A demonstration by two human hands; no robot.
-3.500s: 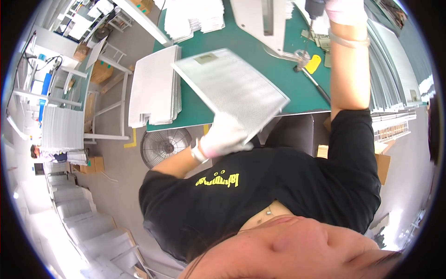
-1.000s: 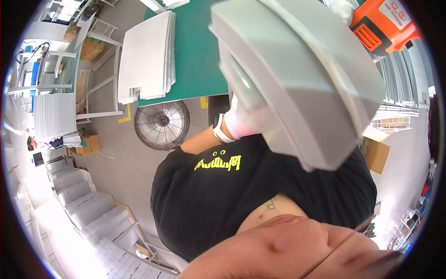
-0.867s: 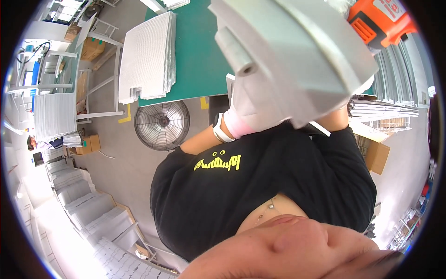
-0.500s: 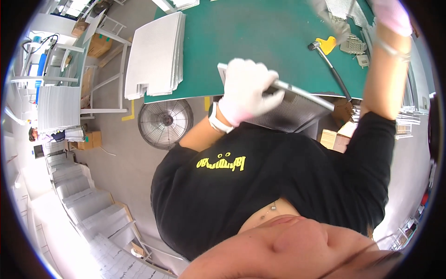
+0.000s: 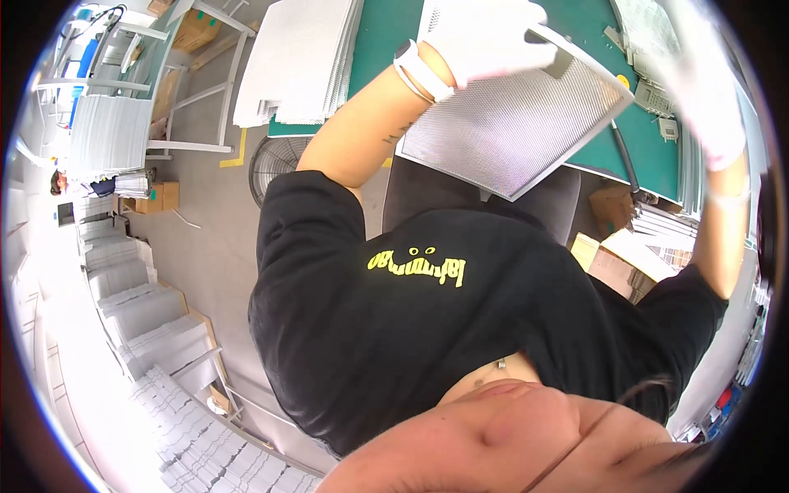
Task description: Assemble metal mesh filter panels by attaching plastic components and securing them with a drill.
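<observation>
A white-gloved left hand, my left hand (image 5: 489, 37), is closed round the far edge of a metal-framed mesh panel (image 5: 509, 131). The panel is tilted, with a corner reaching over the table's near edge. Also gloved, my right hand (image 5: 703, 90) is raised over the right side of the table, smeared by motion; its fingers cannot be made out. Close to it lie grey plastic parts (image 5: 668, 128). A hammer (image 5: 622, 152) shows only its dark handle, sticking out past the panel's right corner; its head is hidden.
On the green table (image 5: 382, 49), a stack of white panels (image 5: 300, 57) stands at the left. Below the table edge are a floor fan (image 5: 273, 168), a grey chair (image 5: 427, 201) and open cardboard boxes (image 5: 616, 271). White racks (image 5: 205, 107) stand farther left.
My left hand has moved away from me, turning the mesh panel so its face shows. My right hand has shifted downward and slightly right in the view. The head view has shifted too.
</observation>
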